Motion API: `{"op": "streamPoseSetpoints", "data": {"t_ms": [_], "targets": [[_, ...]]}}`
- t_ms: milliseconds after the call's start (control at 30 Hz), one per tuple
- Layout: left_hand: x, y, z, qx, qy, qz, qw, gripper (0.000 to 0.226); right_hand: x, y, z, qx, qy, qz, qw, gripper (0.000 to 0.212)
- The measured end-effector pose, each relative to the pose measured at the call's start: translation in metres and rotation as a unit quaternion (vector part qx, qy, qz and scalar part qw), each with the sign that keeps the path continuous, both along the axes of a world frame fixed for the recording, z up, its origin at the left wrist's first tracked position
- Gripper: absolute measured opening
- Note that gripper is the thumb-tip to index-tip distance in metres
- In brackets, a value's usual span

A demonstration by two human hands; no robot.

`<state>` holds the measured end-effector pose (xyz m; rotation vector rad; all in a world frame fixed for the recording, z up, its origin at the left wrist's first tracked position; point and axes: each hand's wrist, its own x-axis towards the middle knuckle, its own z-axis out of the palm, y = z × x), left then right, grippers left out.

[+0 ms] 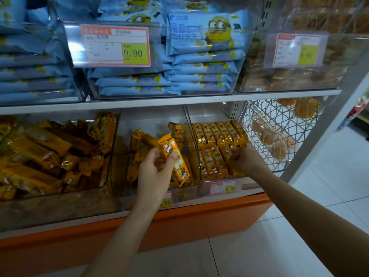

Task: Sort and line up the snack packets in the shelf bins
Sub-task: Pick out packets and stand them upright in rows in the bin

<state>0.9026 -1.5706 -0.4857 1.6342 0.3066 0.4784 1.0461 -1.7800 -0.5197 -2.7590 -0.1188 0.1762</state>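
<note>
middle bin [151,120] — left hand [153,172] pinches 1 packet [175,156] (thumb on front)

Loose packets [137,136] in the middle bin [153,119] — packet rows [217,134] in the right bin [207,113], wire basket [279,124] further right.

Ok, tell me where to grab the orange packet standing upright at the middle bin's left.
Pinch the upright packet by its free top end, from above: it stands nearly upright, with its lower end sunk among other packets.
</note>
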Motion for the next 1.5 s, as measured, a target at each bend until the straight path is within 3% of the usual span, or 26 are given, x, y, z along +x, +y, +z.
{"op": "streamPoseSetpoints", "data": {"t_ms": [67, 233, 300, 400, 533, 633, 900, 1033, 1200, 1300, 1367, 1433, 1500], "targets": [[0.001, 0.0, -0.001, -0.002, -0.001, 0.002, 1.0, 0.004, 0.001, 0.001, 0.0, -0.017, 0.008, 0.022, 1.0, 0.028], [0.001, 0.0, -0.001, -0.003, 0.001, 0.004, 1.0, 0.006, 0.004, 0.002, 0.005, -0.014, -0.042, 0.071, 0.997, 0.022], [0.001, 0.0, -0.002, -0.003, 0.005, 0.003, 1.0, 0.008, 0.007, 0.006, 0.012, -0.008, -0.066, 0.13, 0.989, 0.037], [0.001, 0.0, -0.002, 0.0, 0.006, 0.001, 1.0, 0.006, 0.023, 0.016, 0.022, -0.068, 0.005, 0.262, 0.963, 0.069], [0.002, 0.001, -0.002, 0.011, 0.004, 0.005, 1.0, 0.008, 0.048, 0.027, 0.027, -0.134, 0.129, 0.264, 0.946, 0.091], [0.002, 0.0, -0.004, 0.016, 0.006, 0.001, 1.0, 0.008, 0.053, 0.029, 0.031, -0.159, 0.164, 0.262, 0.938, 0.1], [0.004, 0.001, -0.008, 0.036, 0.008, -0.002, 0.999, 0.014, 0.054, 0.034, 0.034, -0.235, 0.109, 0.292, 0.921, 0.103], [0.003, 0.001, -0.008, 0.035, 0.006, -0.008, 0.999, 0.011, 0.048, 0.031, 0.037, -0.139, 0.1, 0.27, 0.948, 0.103], [0.003, 0.001, -0.01, 0.03, 0.008, -0.014, 0.999, 0.01, 0.038, 0.015, 0.05, 0.026, 0.024, 0.239, 0.97, 0.052], [0.003, 0.002, -0.011, 0.031, 0.001, -0.016, 0.999, 0.006, 0.032, 0.001, 0.055, 0.125, -0.087, 0.141, 0.978, 0.049], [0.002, 0.0, -0.009, 0.029, -0.006, -0.017, 0.999, 0.005, 0.026, -0.005, 0.052, 0.207, -0.065, 0.069, 0.974, 0.049], [0.002, -0.002, -0.008, 0.025, -0.006, -0.021, 0.999, 0.007, 0.021, -0.008, 0.041, 0.181, -0.03, 0.03, 0.982, 0.051], [0.002, -0.003, -0.007, 0.025, -0.003, -0.02, 0.999, 0.007, 0.014, -0.008, 0.031, 0.077, -0.021, 0.038, 0.996, 0.047]]}}
